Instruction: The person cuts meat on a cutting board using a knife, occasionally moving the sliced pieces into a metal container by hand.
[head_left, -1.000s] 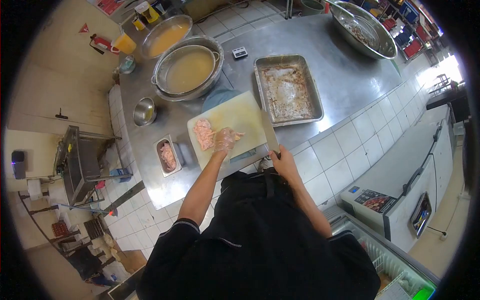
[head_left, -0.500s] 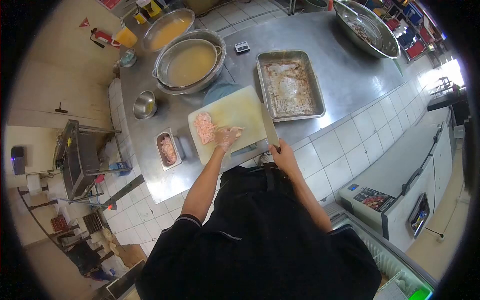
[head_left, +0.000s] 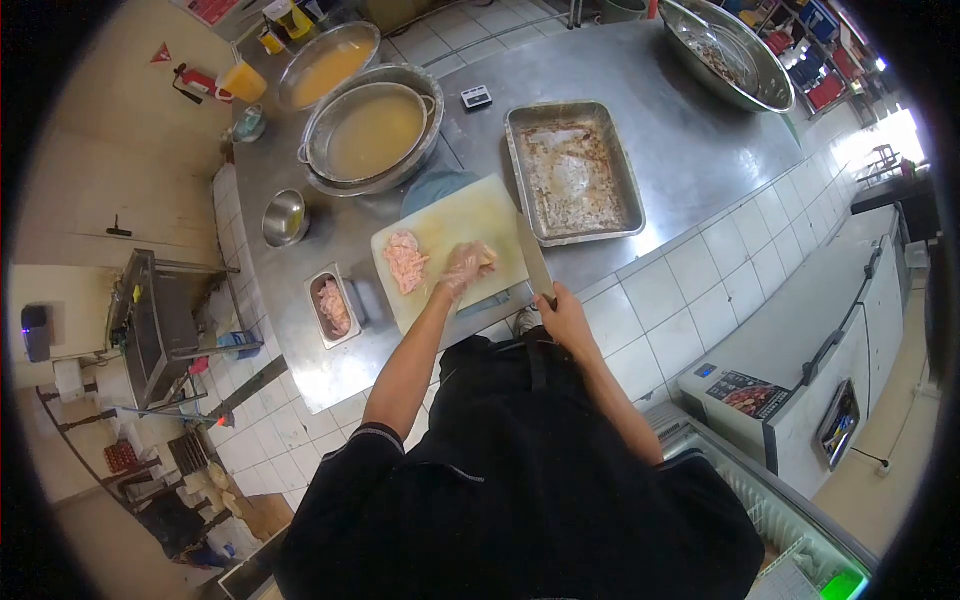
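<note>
Both hands work at the cutting board [head_left: 450, 245] on the steel table [head_left: 690, 150]. Gloved, the left hand [head_left: 462, 268] presses with curled fingers on a piece of raw chicken [head_left: 484, 257] near the board's front edge. At the board's right edge the right hand [head_left: 563, 312] is closed round the handle of a knife [head_left: 534, 262], whose blade lies along that edge.

Behind the board to the left, a wide basin [head_left: 372, 135] holds a pot of cloudy yellowish liquid, and a second basin [head_left: 328, 65] beyond it holds orange liquid. Far back right of the board a large bowl [head_left: 725, 55] holds dark scraps. Just right of the board sits a baking tray [head_left: 573, 172], smeared with residue. Cut chicken strips [head_left: 405, 262] lie heaped on the board's left part. Left of the board, a small steel pan [head_left: 333, 305] holds more raw chicken, and a little bowl [head_left: 285, 217] behind it holds something yellowish.
</note>
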